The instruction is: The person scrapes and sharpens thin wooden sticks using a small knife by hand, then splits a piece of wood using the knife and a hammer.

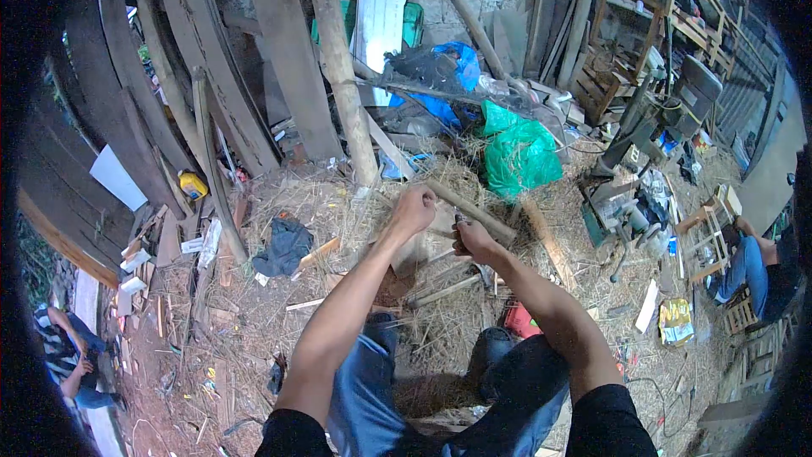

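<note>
My left hand (414, 208) is closed in front of me, its fingers pressed together on something too small to make out. To its right, my right hand (475, 239) is closed round a small dark tool (459, 219) that points up between the hands. The two hands are a short way apart. Below and behind them lie a flat piece of wood (409, 259) and a wooden pole (474, 211) on the straw-covered ground.
A green plastic bag (522, 156) lies beyond my hands, beside an upright post (342, 76). A dark cloth (285, 248) is at left, a red object (522, 320) by my knee. Seated people are at far left (74, 355) and far right (748, 267).
</note>
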Motion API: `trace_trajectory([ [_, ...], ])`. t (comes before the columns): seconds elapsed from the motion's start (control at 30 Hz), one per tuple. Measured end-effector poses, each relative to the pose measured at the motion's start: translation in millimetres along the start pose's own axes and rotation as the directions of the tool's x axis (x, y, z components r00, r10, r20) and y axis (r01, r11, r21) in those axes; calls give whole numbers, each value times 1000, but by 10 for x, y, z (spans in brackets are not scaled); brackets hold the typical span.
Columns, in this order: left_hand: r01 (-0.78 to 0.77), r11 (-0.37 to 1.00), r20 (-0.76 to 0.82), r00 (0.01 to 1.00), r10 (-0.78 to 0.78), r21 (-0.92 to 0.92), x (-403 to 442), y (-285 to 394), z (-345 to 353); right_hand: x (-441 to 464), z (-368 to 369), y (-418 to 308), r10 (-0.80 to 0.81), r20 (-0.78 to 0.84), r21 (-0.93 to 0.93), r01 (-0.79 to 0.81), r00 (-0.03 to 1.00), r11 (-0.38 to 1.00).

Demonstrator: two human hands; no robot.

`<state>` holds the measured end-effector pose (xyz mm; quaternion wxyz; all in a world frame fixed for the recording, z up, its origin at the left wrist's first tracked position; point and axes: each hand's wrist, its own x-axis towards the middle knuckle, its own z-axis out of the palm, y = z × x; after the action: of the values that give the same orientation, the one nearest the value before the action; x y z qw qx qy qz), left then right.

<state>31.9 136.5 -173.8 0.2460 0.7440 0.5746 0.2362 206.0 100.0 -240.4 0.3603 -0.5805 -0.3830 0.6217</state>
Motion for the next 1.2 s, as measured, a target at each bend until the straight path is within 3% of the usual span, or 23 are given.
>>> trace_trajectory([
  [0.03,-175,980,-200,961,192,99,-45,95,-108,-133,-32,-158,-37,17,-109,39,999,993],
  [0.07,-319,920,-368,846,385,228,-93,202,-208,-198,-62,-227,-43,14,-110,45,999,993],
  [0.13,-324,940,-361,868,341,108,-208,415,-348,-334,-133,-330,-297,143,-406,329,944,852],
  [0.17,-314,939,-403,848,344,141,-265,507,-375,-433,-152,-412,-328,185,-540,375,926,753],
  [0.2,-300,938,-446,825,346,174,-291,544,-369,-422,-139,-388,-333,190,-544,381,924,747],
  [0.27,-291,950,-499,810,307,113,-240,507,-266,-410,-78,-307,-642,264,-768,559,720,312],
  [0.3,-286,957,-539,799,267,51,-189,443,-204,-598,20,-441,-634,282,-717,597,720,360],
  [0.33,-287,957,-544,796,267,50,-148,367,-176,-714,119,-490,-564,228,-771,501,793,393],
  [0.4,-191,894,-218,970,108,-406,-119,336,-228,-791,228,-542,-499,277,-795,488,821,361],
  [0.43,-196,893,-222,969,112,-404,-138,395,-278,-771,253,-533,-490,358,-806,528,795,268],
  [0.47,-139,895,-142,986,86,-424,-172,444,-317,-764,254,-540,-492,359,-805,530,793,266],
  [0.5,-81,896,-61,996,60,-437,-235,547,-398,-752,254,-557,-261,383,-653,459,886,602],
  [0.53,-19,895,22,999,32,-445,-270,611,-439,-748,262,-570,-21,463,-457,259,886,851],
  [0.57,-223,890,-179,970,164,-397,-174,453,-264,-728,279,-559,42,466,-337,134,884,932],
  [0.67,-138,915,-144,986,89,-380,-191,446,-261,-769,221,-689,144,502,-387,72,853,919],
  [0.73,-139,923,-151,984,90,-358,-213,513,-332,-592,233,-548,111,484,-448,137,868,883],
  [0.77,-141,931,-156,983,92,-337,-226,541,-365,-481,246,-388,-203,495,-646,514,845,565],
  [0.8,-136,931,-153,984,88,-337,-208,512,-365,-440,283,-306,-454,583,-732,678,674,67],
  [0.87,-14,933,-52,999,-5,-359,-201,440,-336,-363,283,-148,-483,557,-735,672,675,92],
  [0.93,-28,931,-103,995,-11,-365,-229,422,-324,-658,314,-372,-453,504,-849,517,735,-108],
  [1.0,-6,884,-150,986,-73,-468,-184,401,-293,-659,324,-431,-452,502,-852,510,737,-114],
  [1.13,-78,905,-206,978,-11,-418,-98,338,-247,-669,392,-419,-506,391,-909,407,769,-83],
  [1.2,-62,926,-175,984,-4,-371,-95,300,-239,-660,463,-325,-625,591,-786,540,511,-301],
])
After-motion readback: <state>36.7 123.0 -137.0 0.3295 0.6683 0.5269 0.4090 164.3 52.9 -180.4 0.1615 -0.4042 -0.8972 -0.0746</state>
